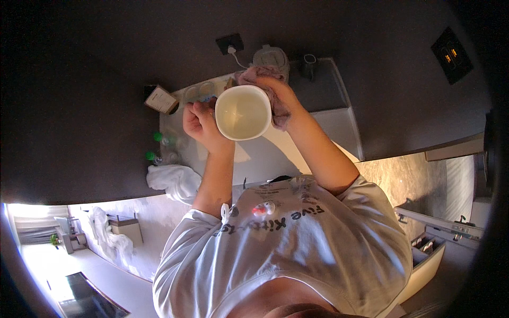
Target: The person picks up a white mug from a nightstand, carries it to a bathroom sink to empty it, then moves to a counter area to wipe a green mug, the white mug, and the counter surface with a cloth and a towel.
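Note:
A white mug (243, 113), rounded-square at the rim, is held up over the counter with its opening towards me. My left hand (203, 123) is curled in a fist at the mug's left side, where its fingers hide the handle. On the far right side, my right hand (276, 88) holds a mauve cloth (280, 115) against the mug. The cloth hangs down between the mug and my right wrist. The inside of the mug looks pale and smooth; whether it holds any liquid, I cannot tell.
A light counter (187, 151) lies beneath. Around it are a grey kettle-like appliance (271, 57), a dark cup (308, 69), a box bearing writing (160, 99), green-capped bottles (158, 136) and a white cloth (173, 179). A plugged wall socket (230, 43) is behind. An open drawer (427, 254) stands right.

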